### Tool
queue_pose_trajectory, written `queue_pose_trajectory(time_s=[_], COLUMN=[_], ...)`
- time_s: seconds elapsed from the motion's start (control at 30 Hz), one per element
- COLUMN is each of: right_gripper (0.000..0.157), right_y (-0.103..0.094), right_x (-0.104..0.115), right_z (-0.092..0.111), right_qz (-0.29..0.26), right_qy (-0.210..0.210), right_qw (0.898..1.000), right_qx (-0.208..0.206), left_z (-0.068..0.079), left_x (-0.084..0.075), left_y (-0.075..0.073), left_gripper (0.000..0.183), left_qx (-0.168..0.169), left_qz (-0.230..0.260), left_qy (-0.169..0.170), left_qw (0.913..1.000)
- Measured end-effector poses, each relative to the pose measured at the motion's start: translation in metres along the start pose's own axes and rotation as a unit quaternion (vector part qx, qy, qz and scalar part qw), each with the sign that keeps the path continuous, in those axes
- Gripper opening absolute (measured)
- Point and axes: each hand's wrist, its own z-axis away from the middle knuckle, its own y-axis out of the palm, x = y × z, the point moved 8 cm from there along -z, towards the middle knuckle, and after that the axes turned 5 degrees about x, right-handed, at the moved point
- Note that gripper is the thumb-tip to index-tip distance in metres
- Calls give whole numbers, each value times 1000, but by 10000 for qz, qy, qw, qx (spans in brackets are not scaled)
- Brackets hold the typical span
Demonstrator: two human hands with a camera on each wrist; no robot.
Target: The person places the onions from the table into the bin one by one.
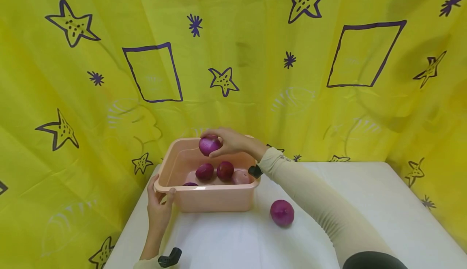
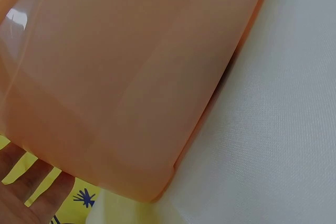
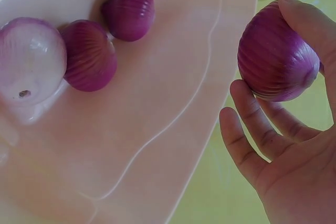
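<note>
My left hand point(image 1: 159, 211) grips the tub point(image 1: 215, 200) at its near left corner. Inside, from the left, lie a partly hidden onion point(image 1: 190, 184) and a purple onion point(image 1: 204, 172). Above the tub's far part, my right hand point(image 1: 231, 140) grips a raised onion point(image 1: 209, 145). Farther right inside, a dark onion point(image 1: 225, 171) sits just beside a pale onion point(image 1: 241, 177). Right of the tub, nearer me, a lone onion point(image 1: 282, 213) rests on the white table point(image 1: 233, 236).

The place looks like a curtained booth, with yellow fabric point(image 1: 251, 29) bearing drawn stars point(image 1: 223, 81) around a white-topped table point(image 1: 222, 238) on three sides.
</note>
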Motion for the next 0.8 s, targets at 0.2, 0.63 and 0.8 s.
queue_pose_trajectory(time_s=[0.2,0.63,0.8], right_gripper=[66,89,85], right_y=[1,4,-1], right_x=[0,-6,-11], right_z=[1,8,17], right_qz=[72,-117,-222], right_qy=[-69,158,525], right_qw=[9999,9997,9984], right_qx=[25,155,57], left_z=[-2,-1,-1], left_x=[2,4,3], left_y=[1,0,0], left_gripper=[72,72,72], left_qx=[-1,9,-4], left_qz=[-13,43,25], left_qy=[51,47,95], left_qw=[10000,10000,10000])
